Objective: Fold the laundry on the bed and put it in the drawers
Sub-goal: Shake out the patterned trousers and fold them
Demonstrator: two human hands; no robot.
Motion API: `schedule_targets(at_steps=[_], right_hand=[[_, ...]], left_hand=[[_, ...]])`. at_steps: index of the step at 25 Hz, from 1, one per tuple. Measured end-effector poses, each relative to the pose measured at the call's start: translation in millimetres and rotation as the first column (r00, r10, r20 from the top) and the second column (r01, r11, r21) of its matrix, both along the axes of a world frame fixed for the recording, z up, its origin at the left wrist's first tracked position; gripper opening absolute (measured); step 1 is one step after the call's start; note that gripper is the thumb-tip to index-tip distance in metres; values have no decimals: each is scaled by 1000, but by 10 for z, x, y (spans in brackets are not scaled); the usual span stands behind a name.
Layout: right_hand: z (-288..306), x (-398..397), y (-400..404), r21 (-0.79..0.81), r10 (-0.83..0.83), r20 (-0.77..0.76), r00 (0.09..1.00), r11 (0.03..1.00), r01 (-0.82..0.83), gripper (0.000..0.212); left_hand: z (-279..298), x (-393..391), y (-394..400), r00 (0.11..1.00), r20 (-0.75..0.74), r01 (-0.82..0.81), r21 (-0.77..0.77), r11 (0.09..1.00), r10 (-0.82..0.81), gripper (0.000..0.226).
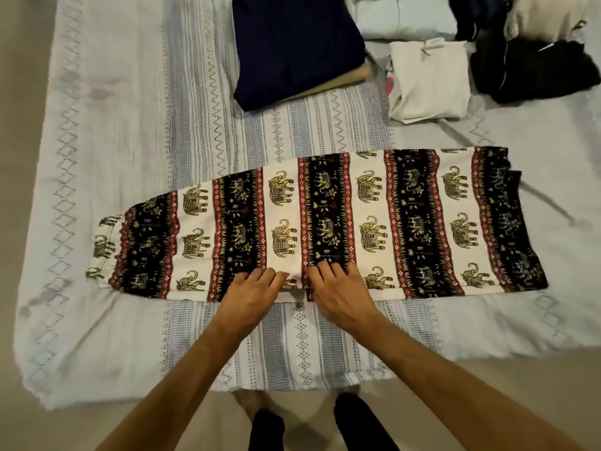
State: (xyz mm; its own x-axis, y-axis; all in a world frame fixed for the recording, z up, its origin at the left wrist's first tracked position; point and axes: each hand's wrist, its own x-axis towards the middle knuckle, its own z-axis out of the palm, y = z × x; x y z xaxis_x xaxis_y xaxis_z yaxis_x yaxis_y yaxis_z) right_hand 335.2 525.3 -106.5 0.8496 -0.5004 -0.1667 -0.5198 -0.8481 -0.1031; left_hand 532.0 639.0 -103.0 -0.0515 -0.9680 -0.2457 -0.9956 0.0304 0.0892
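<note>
Elephant-print trousers (325, 219) flat; fingers (273, 275) pressing near hem.

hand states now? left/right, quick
Left hand: open, fingers flat, pressing the near edge of the elephant-print trousers.
Right hand: open, fingers flat on the same edge, beside the left.

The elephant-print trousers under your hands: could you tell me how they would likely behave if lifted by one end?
The elephant-print trousers lie thin and flat on the bedspread, so they would probably drape limply and unfold. They look light, likely an easy lift. The left hand and right hand rest on the near edge; pushed, the cloth would probably bunch up rather than slide whole.
</note>
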Motion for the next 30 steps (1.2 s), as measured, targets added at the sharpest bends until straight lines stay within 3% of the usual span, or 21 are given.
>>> schedule_targets(at_steps=[2,6,10,13,16,19,22,24,26,30], right_hand=[[-40,-25,-44,-2,-1,-51,999,1000,1,38],[-54,-447,-270,-34,-25,-160,987,999,20,49],[51,-955,-560,-47,-67,-286,956,997,56,35],[166,-1144,-449,-94,22,-260,965,994,-48,41],[119,-1217,-233,-98,82,-248,965,989,-110,45],[64,-1192,-225,-122,57,-230,971,989,-87,41],[121,-1183,-245,-166,14,-208,978,985,-50,23],[152,-1199,-301,-209,-66,-222,973,978,18,25],[190,-1226,-382,-232,-146,-248,958,969,88,33],[229,-1496,-575,-264,-226,-249,942,951,159,35]], left_hand=[[-4,114,88,999,40,1,33,999,-2,78],[-10,535,217,986,48,-161,39,986,159,60],[47,829,372,997,80,20,53,998,-24,83],[203,896,528,988,100,110,84,990,-118,88],[277,904,677,986,96,127,101,987,-137,75],[243,902,723,987,91,123,85,989,-131,66],[143,911,738,985,122,118,65,991,-125,58],[133,855,711,990,120,66,49,997,-72,55],[144,718,631,994,103,28,29,999,-30,58],[61,147,270,995,-1,103,63,993,-103,82]])
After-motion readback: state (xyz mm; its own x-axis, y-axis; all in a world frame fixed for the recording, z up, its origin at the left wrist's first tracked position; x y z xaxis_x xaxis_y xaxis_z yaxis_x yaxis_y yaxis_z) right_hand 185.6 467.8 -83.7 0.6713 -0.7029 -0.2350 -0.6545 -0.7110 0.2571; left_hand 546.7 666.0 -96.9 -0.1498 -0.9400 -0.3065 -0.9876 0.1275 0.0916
